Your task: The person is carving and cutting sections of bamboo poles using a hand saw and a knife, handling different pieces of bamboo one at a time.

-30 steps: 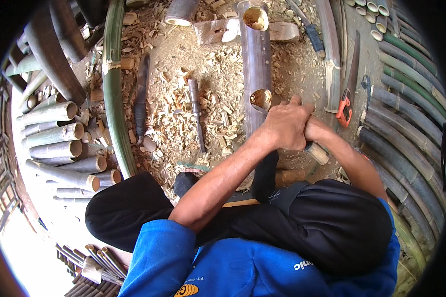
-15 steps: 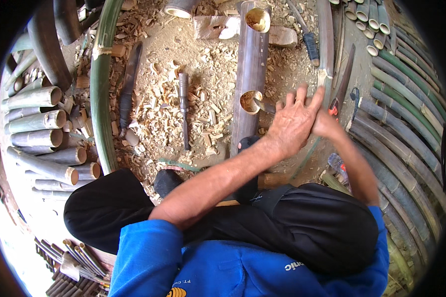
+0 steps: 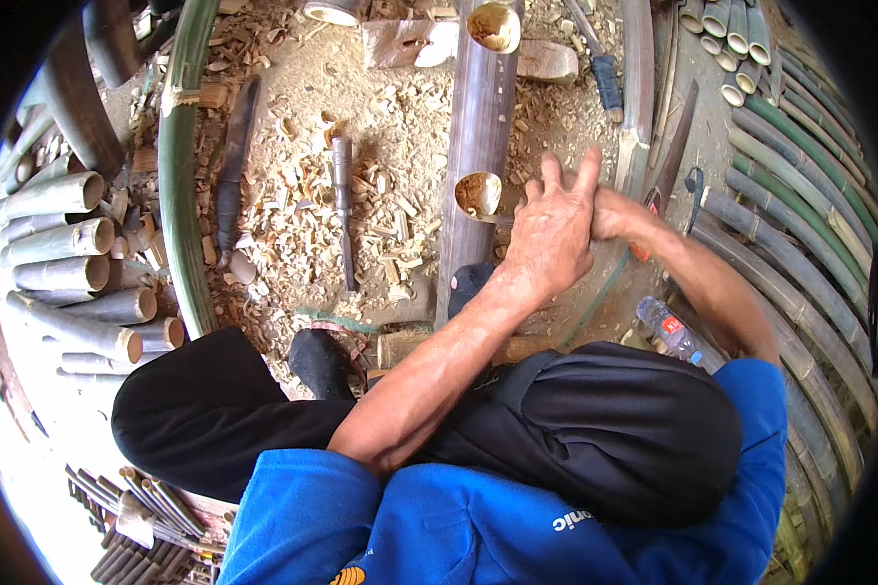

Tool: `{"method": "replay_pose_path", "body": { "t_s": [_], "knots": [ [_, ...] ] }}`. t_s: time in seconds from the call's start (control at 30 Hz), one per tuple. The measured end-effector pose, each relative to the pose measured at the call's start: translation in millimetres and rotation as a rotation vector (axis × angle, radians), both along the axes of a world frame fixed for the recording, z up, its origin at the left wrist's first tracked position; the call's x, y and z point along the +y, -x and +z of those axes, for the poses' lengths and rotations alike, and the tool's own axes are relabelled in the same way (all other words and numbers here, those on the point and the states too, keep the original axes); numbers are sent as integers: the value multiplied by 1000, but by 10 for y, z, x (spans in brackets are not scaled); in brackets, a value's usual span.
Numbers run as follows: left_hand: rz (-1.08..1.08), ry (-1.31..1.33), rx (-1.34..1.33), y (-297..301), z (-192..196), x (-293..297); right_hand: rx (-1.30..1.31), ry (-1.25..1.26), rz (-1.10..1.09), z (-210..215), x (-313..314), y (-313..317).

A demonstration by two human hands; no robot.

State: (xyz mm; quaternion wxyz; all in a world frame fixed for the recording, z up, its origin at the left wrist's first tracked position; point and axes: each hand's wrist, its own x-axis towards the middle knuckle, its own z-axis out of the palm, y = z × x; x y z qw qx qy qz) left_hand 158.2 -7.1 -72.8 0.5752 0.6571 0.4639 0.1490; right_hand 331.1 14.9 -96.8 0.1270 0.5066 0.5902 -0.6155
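A thick dark bamboo pole [image 3: 466,127] lies lengthwise before me, with scooped openings in its upper side. At the nearer opening, a narrow piece of a metal-bladed tool [image 3: 503,221] shows beside the rim; the rest is covered by my hands. My left hand [image 3: 553,229] crosses over from the left and rests on or against my right, two fingers stretched forward and apart. Behind it, my right hand [image 3: 610,214] is closed, apparently round the tool's handle, which is hidden. My dark-socked foot [image 3: 470,285] touches the pole's near part.
A slim chisel [image 3: 343,210] lies among wood shavings [image 3: 302,185] left of the pole. Farther left are a dark knife [image 3: 234,166] and a green bamboo length [image 3: 180,175]. Bamboo poles [image 3: 790,234] line the right side, near a plastic bottle [image 3: 668,327]. Cut bamboo tubes [image 3: 63,239] are stacked left.
The view has shifted slightly. My left hand sits a little closer to the nearer opening and covers more of the blade. My right forearm has swung outward, showing more of the bottle.
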Motion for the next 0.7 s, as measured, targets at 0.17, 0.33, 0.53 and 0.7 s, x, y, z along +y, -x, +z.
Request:
{"method": "replay_pose_path", "body": {
  "t_s": [0.17,0.33,0.53,0.7],
  "knots": [
    [-76,22,-39,13,19,45,18,-215,63,74,-86,23],
    [293,-96,-189,17,-32,-192,-35,-254,359,186,155,170],
    [-176,100,-100,305,15,39,49,-4,-476,120,-515,349],
    [-152,-167,-208,779,67,145,305,226,-1059,134,-1058,807]
  ]
}}
